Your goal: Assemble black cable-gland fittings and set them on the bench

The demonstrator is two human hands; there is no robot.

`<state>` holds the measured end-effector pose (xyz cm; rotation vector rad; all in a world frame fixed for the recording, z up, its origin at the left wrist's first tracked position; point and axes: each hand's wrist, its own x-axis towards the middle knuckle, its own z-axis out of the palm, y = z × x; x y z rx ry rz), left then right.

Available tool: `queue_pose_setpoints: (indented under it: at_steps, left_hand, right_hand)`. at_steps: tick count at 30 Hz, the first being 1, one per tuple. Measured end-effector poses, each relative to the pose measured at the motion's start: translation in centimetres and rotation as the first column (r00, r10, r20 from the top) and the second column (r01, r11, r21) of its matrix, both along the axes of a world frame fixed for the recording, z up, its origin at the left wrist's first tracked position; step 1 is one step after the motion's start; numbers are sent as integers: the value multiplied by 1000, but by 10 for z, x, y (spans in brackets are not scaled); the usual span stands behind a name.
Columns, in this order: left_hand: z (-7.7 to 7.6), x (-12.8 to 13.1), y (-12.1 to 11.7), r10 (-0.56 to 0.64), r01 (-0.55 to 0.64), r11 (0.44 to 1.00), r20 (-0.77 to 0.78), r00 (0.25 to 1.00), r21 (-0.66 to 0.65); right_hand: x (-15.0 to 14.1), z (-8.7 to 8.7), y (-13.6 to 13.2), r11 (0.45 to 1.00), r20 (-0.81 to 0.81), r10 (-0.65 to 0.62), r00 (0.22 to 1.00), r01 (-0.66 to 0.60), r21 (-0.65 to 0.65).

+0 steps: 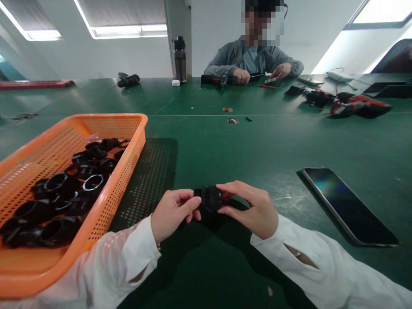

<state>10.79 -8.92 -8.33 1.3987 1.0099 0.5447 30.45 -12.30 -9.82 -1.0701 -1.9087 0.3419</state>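
Observation:
A black ribbed plastic fitting, perhaps a threaded connector, is held level between my two hands just above the green table. My left hand pinches its left end between thumb and fingers. On the other end, the thumb and fingertips of my right hand are closed round the wider part. Fingers cover both ends, so the fitting's full shape is hidden. To the left stands an orange perforated basket with several black ring-shaped fittings piled inside.
A phone lies at the right on the green table. Across it a person in a grey jacket handles small items near a power tool. A bottle stands at the far edge; cables and black-and-red gear lie far right.

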Motion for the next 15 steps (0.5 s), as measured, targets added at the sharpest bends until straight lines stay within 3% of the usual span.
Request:
queue_pose_setpoints:
  at_steps: [15]
  left_hand:
    - [0,-2,1,-10,10,1000,5,1000,11]
  right_hand:
    - [0,0,1,1000,-6,5,1000,-5,10]
